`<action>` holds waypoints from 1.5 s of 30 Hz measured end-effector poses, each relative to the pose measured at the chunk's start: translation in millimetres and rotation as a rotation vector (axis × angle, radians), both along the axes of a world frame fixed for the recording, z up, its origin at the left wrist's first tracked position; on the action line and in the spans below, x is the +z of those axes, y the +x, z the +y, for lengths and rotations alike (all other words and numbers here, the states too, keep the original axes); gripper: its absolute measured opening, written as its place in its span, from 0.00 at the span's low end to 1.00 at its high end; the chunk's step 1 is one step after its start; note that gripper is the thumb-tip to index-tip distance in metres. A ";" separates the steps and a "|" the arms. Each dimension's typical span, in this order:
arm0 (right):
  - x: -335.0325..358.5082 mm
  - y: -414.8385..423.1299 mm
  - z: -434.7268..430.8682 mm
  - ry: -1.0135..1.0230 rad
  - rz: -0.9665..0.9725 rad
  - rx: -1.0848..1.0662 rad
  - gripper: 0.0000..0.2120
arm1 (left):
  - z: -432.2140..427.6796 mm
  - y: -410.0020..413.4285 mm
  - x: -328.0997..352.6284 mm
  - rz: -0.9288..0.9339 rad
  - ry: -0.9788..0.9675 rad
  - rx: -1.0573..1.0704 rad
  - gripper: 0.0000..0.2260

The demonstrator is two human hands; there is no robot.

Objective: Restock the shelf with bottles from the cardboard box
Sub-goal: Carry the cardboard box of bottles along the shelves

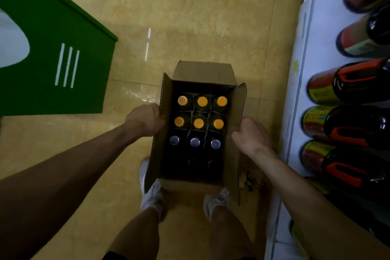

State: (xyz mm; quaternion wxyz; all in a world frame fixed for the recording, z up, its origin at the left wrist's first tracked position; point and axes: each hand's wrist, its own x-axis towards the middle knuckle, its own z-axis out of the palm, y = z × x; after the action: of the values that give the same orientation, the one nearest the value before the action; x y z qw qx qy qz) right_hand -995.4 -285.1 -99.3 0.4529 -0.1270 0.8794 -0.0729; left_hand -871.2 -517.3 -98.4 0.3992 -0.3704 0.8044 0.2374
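The shelf (325,27) runs along the right. The cardboard box (202,72) sits on the floor beside it, likely heavy. The left hand (145,120) and right hand (251,135) each close their grip on its floppy side flaps. The bottles (202,101) inside look rigid and are best taken by the neck.

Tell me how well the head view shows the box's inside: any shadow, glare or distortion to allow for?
Head view: the cardboard box is dark inside; orange caps and silver caps read clearly, but the nearest row is lost in shadow. Head view: glare streaks the floor tiles beyond the box. Head view: the wide angle bends the shelf edge, and the shelf bottles at right look soft.
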 end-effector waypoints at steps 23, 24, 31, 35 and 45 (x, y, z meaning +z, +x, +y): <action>6.3 -104.9 -78.7 0.068 0.140 -0.017 0.12 | -77.5 -119.5 -8.9 0.132 0.057 -0.035 0.07; 6.4 -108.1 -78.7 0.064 0.144 -0.011 0.12 | -78.3 -121.2 -9.5 0.132 0.057 -0.034 0.07; 1.6 -110.5 -67.1 0.050 0.140 0.035 0.10 | -72.4 -117.5 -10.6 0.080 0.025 -0.025 0.13; 7.9 -114.5 -60.4 0.037 0.132 0.071 0.09 | -75.9 -114.2 -6.0 0.037 -0.025 0.016 0.13; 46.3 -100.1 -47.2 -0.282 0.365 0.084 0.18 | -23.1 -97.0 42.6 0.385 -0.275 0.257 0.22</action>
State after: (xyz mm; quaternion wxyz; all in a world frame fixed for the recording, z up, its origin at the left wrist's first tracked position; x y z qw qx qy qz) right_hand -1095.5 -332.3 -53.0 0.2670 -0.2367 0.9218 -0.1519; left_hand -968.2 -540.4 -55.8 0.1512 -0.4682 0.8367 0.2407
